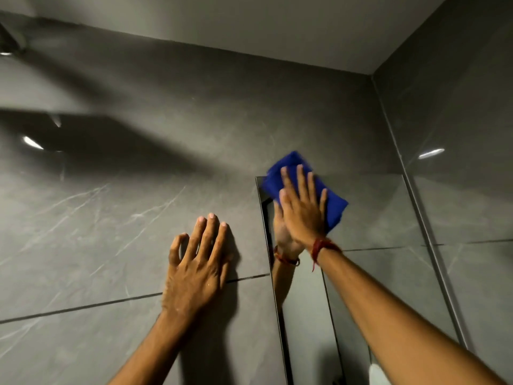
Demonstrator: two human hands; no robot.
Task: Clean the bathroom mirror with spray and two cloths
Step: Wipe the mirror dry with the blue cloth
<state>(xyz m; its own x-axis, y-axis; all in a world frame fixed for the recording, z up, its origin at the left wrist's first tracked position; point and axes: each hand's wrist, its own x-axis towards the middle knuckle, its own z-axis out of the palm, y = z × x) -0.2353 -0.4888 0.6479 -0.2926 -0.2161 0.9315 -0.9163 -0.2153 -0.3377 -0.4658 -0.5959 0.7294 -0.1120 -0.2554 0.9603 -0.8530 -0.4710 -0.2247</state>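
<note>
The mirror (369, 218) is a frameless pane with a dark edge, set on the grey tiled wall at the right. A blue cloth (336, 207) is pressed flat against its top left corner by my right hand (301, 207), palm down and fingers spread over the cloth. The hand's reflection shows in the glass just below. My left hand (198, 262) rests flat on the wall tiles left of the mirror, fingers apart, holding nothing. No spray bottle or second cloth is in view.
Grey marble-look wall tiles (111, 218) fill the left and top. The side wall (472, 190) meets the mirror wall at a corner on the right. The ceiling (277, 23) is close above. A white object (377, 373) shows at the bottom right.
</note>
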